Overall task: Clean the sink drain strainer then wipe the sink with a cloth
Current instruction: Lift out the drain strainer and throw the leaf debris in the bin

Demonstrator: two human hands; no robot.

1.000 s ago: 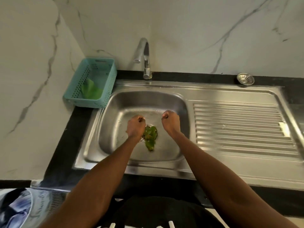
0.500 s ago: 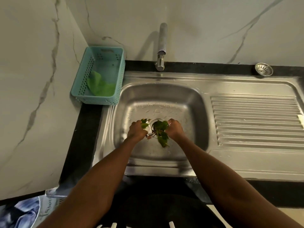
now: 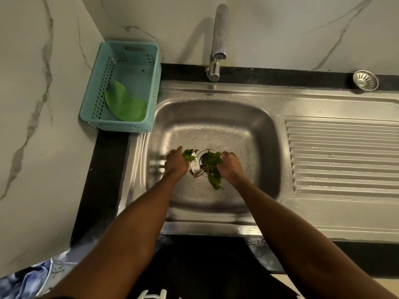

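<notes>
Both my hands are down in the wet steel sink basin (image 3: 254, 134), one on each side of the drain opening (image 3: 204, 157). My left hand (image 3: 176, 164) grips a small green leaf (image 3: 188, 155) and a silvery wrapper scrap (image 3: 195, 167). My right hand (image 3: 231, 166) is closed on a bunch of green leaves (image 3: 213, 169) that hangs over the drain. A round metal drain strainer (image 3: 365, 80) lies on the black counter at the back right, away from both hands.
A teal plastic basket (image 3: 127, 61) holding a large green leaf (image 3: 125, 104) stands left of the basin against the marble wall. The tap (image 3: 218, 42) rises behind the basin. A ribbed drainboard (image 3: 341, 156) extends right. A blue cloth (image 3: 32, 281) shows at the lower left.
My hands closed in on the drain and gathered the leaves and wrapper. The view shifted, so the sink sits more to the right and closer.
</notes>
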